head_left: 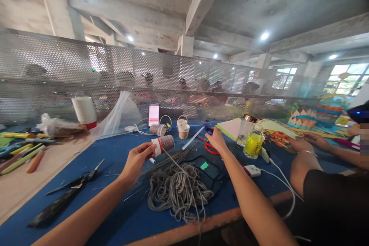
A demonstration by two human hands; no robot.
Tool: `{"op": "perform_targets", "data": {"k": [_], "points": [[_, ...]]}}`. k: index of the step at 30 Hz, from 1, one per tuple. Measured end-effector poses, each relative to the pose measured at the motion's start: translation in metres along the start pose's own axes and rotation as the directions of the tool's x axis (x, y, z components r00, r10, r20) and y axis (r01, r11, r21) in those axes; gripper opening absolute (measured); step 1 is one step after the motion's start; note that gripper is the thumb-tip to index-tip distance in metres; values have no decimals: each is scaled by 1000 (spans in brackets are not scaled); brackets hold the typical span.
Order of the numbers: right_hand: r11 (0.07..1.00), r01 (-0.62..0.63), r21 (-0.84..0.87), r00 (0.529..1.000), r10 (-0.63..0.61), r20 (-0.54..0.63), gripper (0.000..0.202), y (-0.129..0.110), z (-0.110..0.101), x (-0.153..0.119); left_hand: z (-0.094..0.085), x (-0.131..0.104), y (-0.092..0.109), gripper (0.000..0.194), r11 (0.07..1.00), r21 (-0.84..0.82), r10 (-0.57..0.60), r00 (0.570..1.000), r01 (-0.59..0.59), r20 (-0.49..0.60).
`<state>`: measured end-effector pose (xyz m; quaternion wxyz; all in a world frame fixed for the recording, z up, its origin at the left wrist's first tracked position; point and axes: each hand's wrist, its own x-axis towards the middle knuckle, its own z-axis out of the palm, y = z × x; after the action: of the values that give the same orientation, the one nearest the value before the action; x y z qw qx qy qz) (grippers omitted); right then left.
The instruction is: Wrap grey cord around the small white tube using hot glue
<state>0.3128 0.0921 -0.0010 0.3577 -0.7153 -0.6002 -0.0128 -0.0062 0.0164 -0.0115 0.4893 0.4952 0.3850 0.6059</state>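
Desk in blue bears a tangled heap of grey cord, one strand running up to the paper cup that the left hand pinches near its mouth, just above the heap. Most of the wall looks wound, I'd judge, leaving the white-and-red rim band bare; the right hand has its grip around a dark blue tool, possibly a glue gun.
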Motion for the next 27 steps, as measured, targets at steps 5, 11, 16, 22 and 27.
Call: {"op": "perform_targets", "data": {"k": [5,11,16,22,27], "points": [[996,-12,-87,1000,10,-21,38,6,2,1,0,0,0,26,1000,-12,6,1000,-6,2],[980,15,-197,1000,-14,11,41,9,0,-5,0,1,-2,24,1000,-28,-2,1000,2,2],[968,98,-230,989,-69,131,41,3,11,-14,1,-1,1,22,999,-45,-4,1000,4,14],[950,172,-259,968,-114,223,43,-4,21,-23,3,-3,2,24,999,-42,-10,999,12,50],[942,149,-299,971,-83,222,48,-5,18,-29,2,-2,0,24,999,-46,-12,997,16,82]]}}
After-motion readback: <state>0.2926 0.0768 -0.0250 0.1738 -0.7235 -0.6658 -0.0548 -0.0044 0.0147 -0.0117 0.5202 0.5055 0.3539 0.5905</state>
